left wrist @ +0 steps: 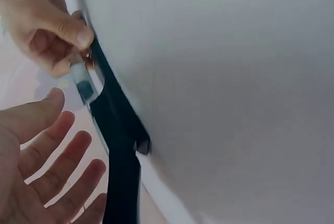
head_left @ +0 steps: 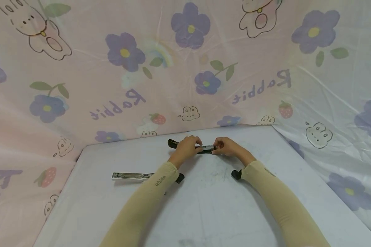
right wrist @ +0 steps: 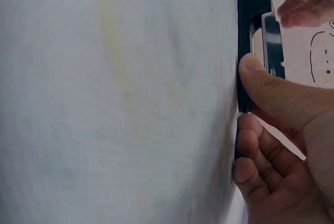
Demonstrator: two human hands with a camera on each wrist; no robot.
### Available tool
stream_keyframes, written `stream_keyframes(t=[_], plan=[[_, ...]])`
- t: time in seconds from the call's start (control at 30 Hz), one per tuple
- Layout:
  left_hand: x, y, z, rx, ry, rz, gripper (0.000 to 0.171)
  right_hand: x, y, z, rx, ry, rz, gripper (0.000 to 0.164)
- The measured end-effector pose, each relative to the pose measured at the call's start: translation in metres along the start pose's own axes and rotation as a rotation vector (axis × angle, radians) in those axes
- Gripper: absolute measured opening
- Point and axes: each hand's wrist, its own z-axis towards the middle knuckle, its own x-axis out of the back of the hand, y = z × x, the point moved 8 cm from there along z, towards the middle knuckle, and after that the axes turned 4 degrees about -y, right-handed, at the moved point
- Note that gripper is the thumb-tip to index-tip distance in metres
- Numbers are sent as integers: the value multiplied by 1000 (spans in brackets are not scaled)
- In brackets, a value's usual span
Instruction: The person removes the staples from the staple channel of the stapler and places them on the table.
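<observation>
A black stapler (head_left: pixel 172 143) lies opened out at the far side of the table, its cover swung back to the left and its metal staple channel exposed. My right hand (head_left: pixel 227 146) pinches its right end, with the thumb (right wrist: pixel 261 78) on the black base in the right wrist view. Around the middle of the stapler hovers my left hand (head_left: pixel 187 148). In the left wrist view, that left hand (left wrist: pixel 47 166) has spread, relaxed fingers beside the black stapler body (left wrist: pixel 117 117), with a gap between them.
A long white and silver hinged thing (head_left: pixel 126 176) lies on the table at left, its right end hidden behind the left sleeve (head_left: pixel 148 199). Black wrist-worn pieces (head_left: pixel 236 174) sit under the forearms. A printed cloth (head_left: pixel 173 85) hangs behind the white table (head_left: pixel 210 206).
</observation>
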Motion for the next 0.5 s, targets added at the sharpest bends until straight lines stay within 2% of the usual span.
stream_keyframes(t=[0.3,0.5], plan=[[-16,1,8,17,10,28,18,-1,3,1,-8,4,10,26],[-18,1,13,12,49,18,16,0,3,1,-4,8,10,25]])
